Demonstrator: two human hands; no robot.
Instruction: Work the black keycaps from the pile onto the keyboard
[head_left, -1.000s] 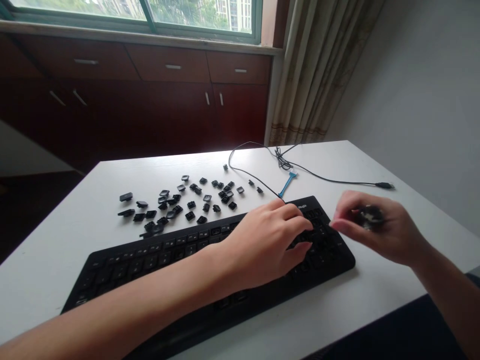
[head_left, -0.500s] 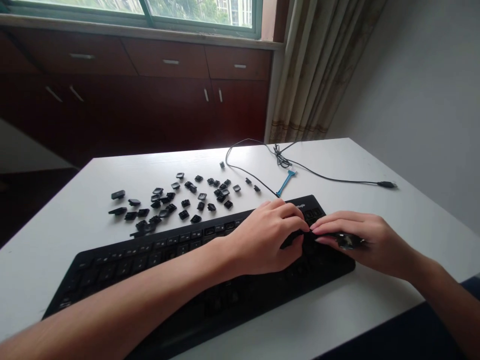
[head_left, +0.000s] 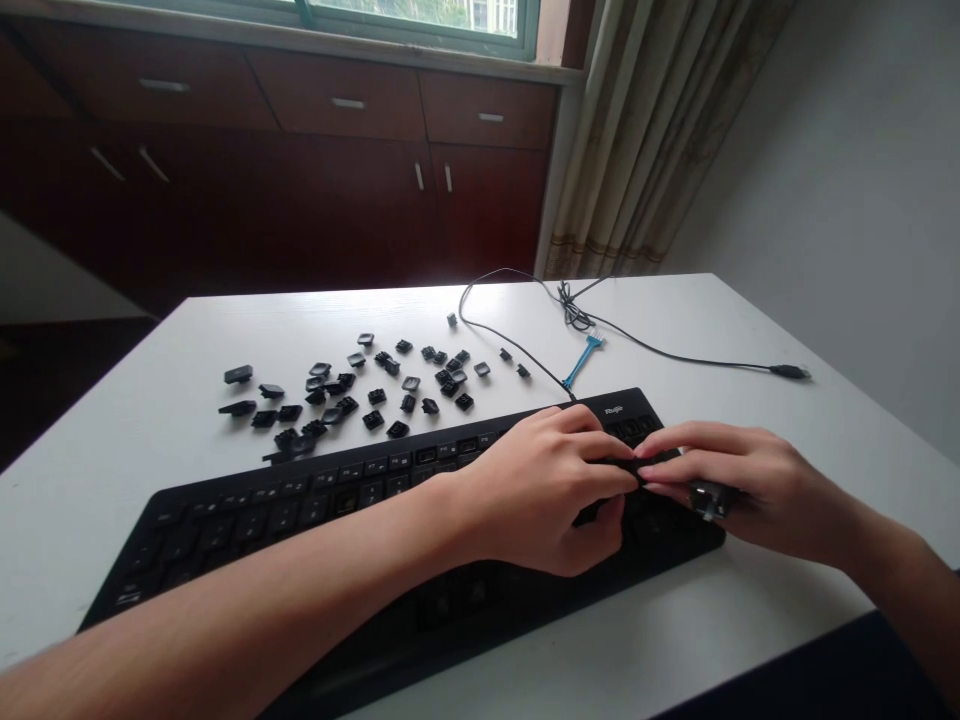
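Keyboard (head_left: 315, 505): rigid, light, flat on surface (head_left: 712, 330). Keycaps (head_left: 360, 395): tiny, slippery; take by edges. Left hand (head_left: 547, 490) pinches a key at the right end; right hand (head_left: 731, 480) curls round small dark pieces.

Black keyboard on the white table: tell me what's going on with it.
A person has both hands at the right end of the flat black plastic keyboard. The left hand lies on the keys; the right hand meets its fingertips and holds a few small dark keycaps. Many loose black keycaps lie scattered behind the keyboard, beside its thin black cable and a small blue plastic tool.
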